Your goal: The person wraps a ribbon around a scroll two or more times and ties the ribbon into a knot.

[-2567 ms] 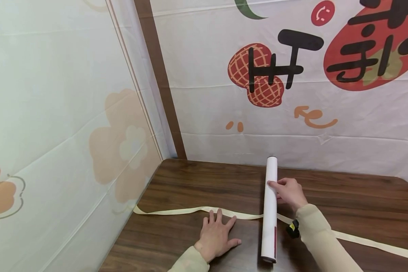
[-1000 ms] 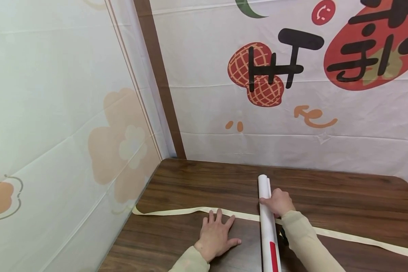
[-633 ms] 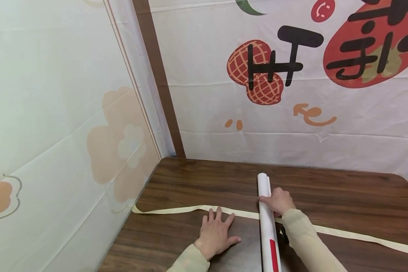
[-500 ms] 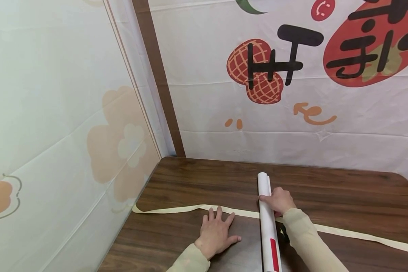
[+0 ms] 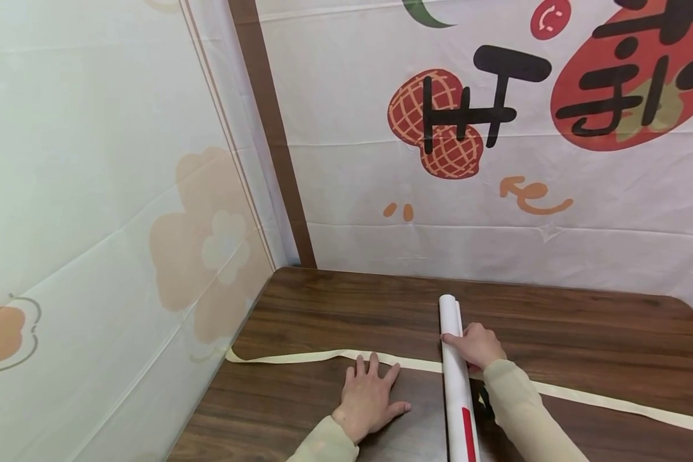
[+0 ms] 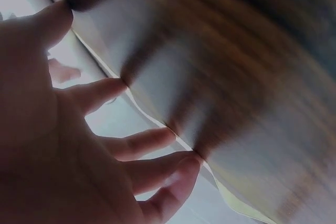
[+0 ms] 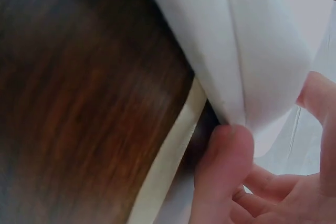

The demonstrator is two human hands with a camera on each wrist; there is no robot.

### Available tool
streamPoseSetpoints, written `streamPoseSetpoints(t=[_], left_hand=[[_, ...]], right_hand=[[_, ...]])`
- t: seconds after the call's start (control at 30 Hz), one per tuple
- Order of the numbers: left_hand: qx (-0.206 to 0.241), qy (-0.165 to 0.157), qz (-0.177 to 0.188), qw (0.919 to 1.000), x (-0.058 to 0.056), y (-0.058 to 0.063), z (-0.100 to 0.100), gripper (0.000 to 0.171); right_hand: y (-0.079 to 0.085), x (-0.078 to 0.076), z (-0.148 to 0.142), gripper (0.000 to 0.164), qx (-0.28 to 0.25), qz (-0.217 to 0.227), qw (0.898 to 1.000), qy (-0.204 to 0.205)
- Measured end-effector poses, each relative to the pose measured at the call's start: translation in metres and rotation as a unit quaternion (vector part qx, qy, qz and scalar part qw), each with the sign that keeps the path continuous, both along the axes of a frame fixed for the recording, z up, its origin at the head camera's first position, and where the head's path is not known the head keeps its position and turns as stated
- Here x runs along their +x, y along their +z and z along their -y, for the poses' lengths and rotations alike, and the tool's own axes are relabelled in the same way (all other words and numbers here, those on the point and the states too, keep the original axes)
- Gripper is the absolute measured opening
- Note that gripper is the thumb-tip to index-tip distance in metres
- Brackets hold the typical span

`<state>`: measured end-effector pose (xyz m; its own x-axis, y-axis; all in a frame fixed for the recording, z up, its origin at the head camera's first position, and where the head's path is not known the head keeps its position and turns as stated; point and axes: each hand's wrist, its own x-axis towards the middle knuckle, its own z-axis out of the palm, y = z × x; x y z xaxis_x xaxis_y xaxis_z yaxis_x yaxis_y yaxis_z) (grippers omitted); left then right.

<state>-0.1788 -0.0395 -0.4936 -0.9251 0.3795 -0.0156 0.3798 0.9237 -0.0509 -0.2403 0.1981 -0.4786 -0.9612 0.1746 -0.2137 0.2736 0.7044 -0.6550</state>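
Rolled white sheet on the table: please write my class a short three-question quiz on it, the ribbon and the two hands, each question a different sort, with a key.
1. Multiple choice. How does the cream ribbon run relative to the rolled white sheet?
a) over it
b) under it
c) beside it, never crossing
2. True or false: the right hand grips the rolled white sheet while the left hand rests on the table.
3. Fill in: the patch toward the near end of the rolled white sheet is coloured ____.

Key: 1. b; 2. true; 3. red.
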Motion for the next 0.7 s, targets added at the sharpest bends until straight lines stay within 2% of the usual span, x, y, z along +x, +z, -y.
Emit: streamPoseSetpoints(t=[0.37,0.7], left_hand=[[0.025,-0.019,-0.007,0.9995,0.0,0.008,0.002,0.067],[0.058,0.006,0.022,0.9981,-0.007,0.011,0.021,0.065]], right_hand=[[-0.006,0.005,-0.006,0.056,-0.005,-0.016,1.0,0.008],[-0.01,0.008,-0.027,0.056,-0.025,-0.016,0.999,0.011]])
